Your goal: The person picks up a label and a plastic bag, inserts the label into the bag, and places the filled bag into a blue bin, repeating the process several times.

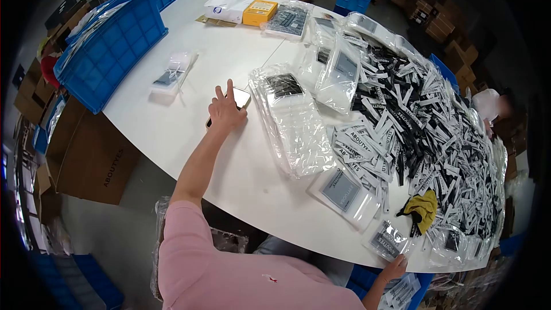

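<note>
left hand (225, 110) spread flat on phone (240, 99), right hand (394, 267) fingertips at packet (388, 240) by table (229, 155) edge

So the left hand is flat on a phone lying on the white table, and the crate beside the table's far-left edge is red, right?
Not quite. The head view shows the left hand resting on the phone on the white table, but the crate at the far-left edge is blue, not red.

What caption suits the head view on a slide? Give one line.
Left hand rests on a phone on a white table beside clear bags and piled labels; right hand at the table edge.
</note>
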Available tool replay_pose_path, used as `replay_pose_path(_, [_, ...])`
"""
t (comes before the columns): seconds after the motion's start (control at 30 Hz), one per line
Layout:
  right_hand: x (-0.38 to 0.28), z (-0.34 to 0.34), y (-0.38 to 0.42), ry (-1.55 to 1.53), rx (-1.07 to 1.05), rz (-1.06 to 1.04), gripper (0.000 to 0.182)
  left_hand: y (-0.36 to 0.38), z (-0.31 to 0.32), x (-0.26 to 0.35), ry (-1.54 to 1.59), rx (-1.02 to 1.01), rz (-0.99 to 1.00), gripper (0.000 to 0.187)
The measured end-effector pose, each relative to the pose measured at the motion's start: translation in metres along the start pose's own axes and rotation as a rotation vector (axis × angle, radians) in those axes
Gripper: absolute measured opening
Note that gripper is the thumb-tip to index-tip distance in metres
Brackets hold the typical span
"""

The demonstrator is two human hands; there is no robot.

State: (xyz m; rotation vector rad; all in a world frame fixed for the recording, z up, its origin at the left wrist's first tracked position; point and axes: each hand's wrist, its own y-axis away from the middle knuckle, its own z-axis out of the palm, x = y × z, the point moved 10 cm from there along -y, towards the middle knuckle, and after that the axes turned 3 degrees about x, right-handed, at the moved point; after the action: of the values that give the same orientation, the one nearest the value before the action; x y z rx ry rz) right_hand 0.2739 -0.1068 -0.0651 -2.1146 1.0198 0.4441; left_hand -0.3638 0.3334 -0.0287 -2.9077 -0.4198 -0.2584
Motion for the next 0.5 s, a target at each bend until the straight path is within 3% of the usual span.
replay_pose_path(0.13, [0.002, 0.000, 0.001, -0.038, 0.008, 0.001, 0.033, 0.033, 0.000, -0.004, 0.024, -0.008, 0.013, 0.101])
replay_pose_path(0.23, [0.011, 0.004, -0.001, -0.042, -0.032, 0.059, 0.034, 0.036, 0.004, -0.018, 0.117, 0.097, 0.078, 0.097])
replay_pose_path(0.33, [0.013, 0.004, -0.001, -0.030, -0.045, 0.078, 0.035, 0.025, 0.030, -0.068, 0.845, -0.066, -0.193, 0.083])
replay_pose_path(0.5, [0.017, 0.006, -0.001, -0.074, -0.048, 0.071, 0.035, 0.018, 0.044, -0.092, 0.889, -0.149, -0.228, 0.078])
